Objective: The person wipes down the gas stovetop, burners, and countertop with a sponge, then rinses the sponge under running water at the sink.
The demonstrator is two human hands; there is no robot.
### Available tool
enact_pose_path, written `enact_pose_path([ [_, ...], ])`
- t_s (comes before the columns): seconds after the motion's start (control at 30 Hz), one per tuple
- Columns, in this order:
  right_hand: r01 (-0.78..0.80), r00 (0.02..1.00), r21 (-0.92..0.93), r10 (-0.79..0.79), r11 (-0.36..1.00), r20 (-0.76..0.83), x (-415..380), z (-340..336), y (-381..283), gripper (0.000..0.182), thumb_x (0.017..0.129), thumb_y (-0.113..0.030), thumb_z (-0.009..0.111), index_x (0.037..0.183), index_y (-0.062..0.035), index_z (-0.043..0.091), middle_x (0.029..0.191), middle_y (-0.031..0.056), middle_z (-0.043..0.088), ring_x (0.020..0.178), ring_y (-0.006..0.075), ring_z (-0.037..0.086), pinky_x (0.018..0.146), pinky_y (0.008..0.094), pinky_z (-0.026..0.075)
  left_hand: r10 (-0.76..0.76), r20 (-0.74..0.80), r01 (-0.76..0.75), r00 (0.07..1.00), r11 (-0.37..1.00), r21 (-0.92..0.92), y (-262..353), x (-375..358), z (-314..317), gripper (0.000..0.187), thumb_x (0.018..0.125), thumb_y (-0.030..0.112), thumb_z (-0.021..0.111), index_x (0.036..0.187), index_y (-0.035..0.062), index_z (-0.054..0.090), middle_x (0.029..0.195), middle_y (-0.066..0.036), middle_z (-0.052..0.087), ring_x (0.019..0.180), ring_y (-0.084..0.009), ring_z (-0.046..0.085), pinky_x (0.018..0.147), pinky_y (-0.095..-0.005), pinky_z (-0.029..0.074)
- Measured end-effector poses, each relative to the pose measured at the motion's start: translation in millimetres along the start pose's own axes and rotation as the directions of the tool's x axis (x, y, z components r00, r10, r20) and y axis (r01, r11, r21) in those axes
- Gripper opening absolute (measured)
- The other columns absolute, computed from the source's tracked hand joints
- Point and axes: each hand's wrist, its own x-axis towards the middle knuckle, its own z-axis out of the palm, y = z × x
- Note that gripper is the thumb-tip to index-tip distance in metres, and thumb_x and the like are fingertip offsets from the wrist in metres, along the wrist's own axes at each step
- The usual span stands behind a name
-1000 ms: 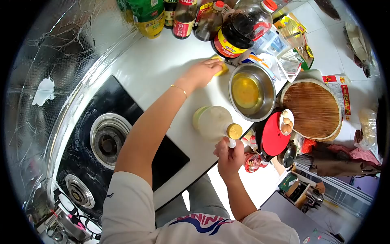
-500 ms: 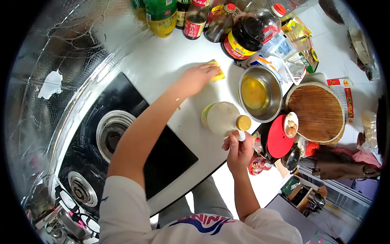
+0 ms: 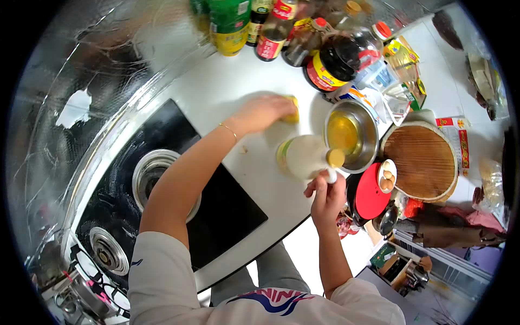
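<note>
**Counts on the kitchen counter**

Two hands are in view: the left hand (image 3: 262,111) near the upper centre and the right hand (image 3: 326,196) right of centre. One yellow sponge (image 3: 293,110) shows under the left hand. One large jug (image 3: 303,157) with a yellow cap lies at centre. One steel bowl (image 3: 351,135) of yellow liquid sits to its right. One round wooden board (image 3: 424,160) lies at the right. One red lid (image 3: 370,191) sits below the bowl, and one small dish of eggs (image 3: 387,176) beside it; the egg count is unclear. Along the top edge stand at least six bottles (image 3: 332,64). Two stove burners (image 3: 154,179) show at the lower left.
</note>
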Motion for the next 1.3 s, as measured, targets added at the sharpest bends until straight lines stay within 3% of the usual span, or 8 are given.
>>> enact_pose_path([
  [0.13, 0.014, 0.999, -0.014, -0.014, 1.0, -0.033, 54, 32, -1, 0.012, 0.102, -0.012, 0.05, 0.104, -0.0001, 0.05, 0.073, 0.0056, 0.057, 0.058, 0.0103, 0.056, 0.054, 0.024, 0.048, -0.287, -0.224, 0.324, 0.931, 0.934, 0.152, -59, -47, -35, 0.036, 0.091, 0.006, 0.045, 0.124, 0.0136, 0.057, 0.126, -0.011, 0.062, 0.115, -0.0316, 0.059, 0.099, -0.0425, 0.045],
  [0.4, 0.04, 0.981, -0.087, -0.056, 0.995, -0.187, 161, 77, 6, 0.015, 0.101, -0.016, 0.053, 0.105, -0.0014, 0.051, 0.067, 0.0056, 0.058, 0.053, 0.0102, 0.057, 0.048, 0.0262, 0.048, -0.316, -0.582, 0.556, 0.749, 0.777, 0.295, -96, -85, -42, 0.031, 0.091, 0.006, 0.044, 0.117, 0.0031, 0.059, 0.121, -0.017, 0.063, 0.113, -0.033, 0.059, 0.096, -0.0428, 0.047],
  [0.53, 0.071, 0.961, -0.16, -0.11, 0.985, -0.255, 175, 79, 13, 0.015, 0.101, -0.015, 0.052, 0.105, -0.0007, 0.048, 0.07, 0.0071, 0.059, 0.055, 0.0122, 0.061, 0.049, 0.0272, 0.052, -0.441, -0.384, 0.519, 0.811, 0.846, 0.123, -57, -43, -21, 0.027, 0.091, 0.009, 0.046, 0.114, 0.0054, 0.06, 0.117, -0.017, 0.064, 0.107, -0.0341, 0.061, 0.093, -0.0451, 0.048],
  [0.63, 0.086, 0.957, -0.203, -0.137, 0.975, -0.254, 183, 80, 17, 0.015, 0.101, -0.012, 0.051, 0.109, 0.0003, 0.046, 0.071, 0.008, 0.059, 0.055, 0.0138, 0.06, 0.052, 0.0283, 0.053, -0.199, -0.405, 0.295, 0.893, 0.936, 0.19, -50, -24, -6, 0.027, 0.091, 0.008, 0.046, 0.114, 0.0064, 0.06, 0.121, -0.012, 0.064, 0.113, -0.0299, 0.06, 0.095, -0.0423, 0.048],
  [0.73, 0.097, 0.96, -0.258, -0.159, 0.961, -0.231, 188, 80, 23, 0.024, 0.1, -0.007, 0.05, 0.12, 0.0012, 0.041, 0.083, 0.0128, 0.06, 0.064, 0.0164, 0.064, 0.058, 0.0287, 0.056, -0.234, -0.274, 0.272, 0.933, 0.956, 0.11, -54, -47, -26, 0.029, 0.092, 0.008, 0.045, 0.118, 0.0066, 0.058, 0.125, -0.012, 0.062, 0.119, -0.0268, 0.057, 0.098, -0.0406, 0.046],
  [0.83, 0.083, 0.975, -0.119, -0.106, 0.989, -0.197, 172, 77, 25, 0.032, 0.099, -0.007, 0.051, 0.125, 0.0025, 0.036, 0.088, 0.0149, 0.06, 0.069, 0.0175, 0.065, 0.061, 0.0288, 0.057, -0.504, -0.327, 0.562, 0.799, 0.821, 0.106, -75, -81, -55, 0.032, 0.093, 0.009, 0.044, 0.121, 0.0068, 0.057, 0.13, -0.012, 0.06, 0.124, -0.026, 0.054, 0.101, -0.0394, 0.044],
  [1.1, 0.036, 0.998, -0.222, -0.022, 0.974, 0.064, 54, 95, 73, 0.031, 0.094, 0.002, 0.051, 0.124, 0.004, 0.049, 0.105, 0.0103, 0.058, 0.097, 0.0166, 0.059, 0.087, 0.0289, 0.048, -0.367, -0.351, 0.437, 0.861, 0.888, 0.145, -66, -29, -26, 0.039, 0.089, 0.002, 0.044, 0.126, 0.006, 0.053, 0.131, -0.017, 0.058, 0.121, -0.0341, 0.055, 0.101, -0.0412, 0.044],
  [1.3, 0.047, 0.998, -0.218, -0.038, 0.975, 0.045, 39, 97, 83, 0.032, 0.092, 0.002, 0.051, 0.124, 0.0033, 0.052, 0.117, 0.0127, 0.058, 0.109, 0.0205, 0.057, 0.099, 0.0326, 0.044, -0.444, -0.333, 0.503, 0.832, 0.857, 0.115, -53, 3, -8, 0.029, 0.091, 0.009, 0.047, 0.118, 0.006, 0.057, 0.12, -0.015, 0.064, 0.114, -0.0315, 0.06, 0.095, -0.0406, 0.048],
])
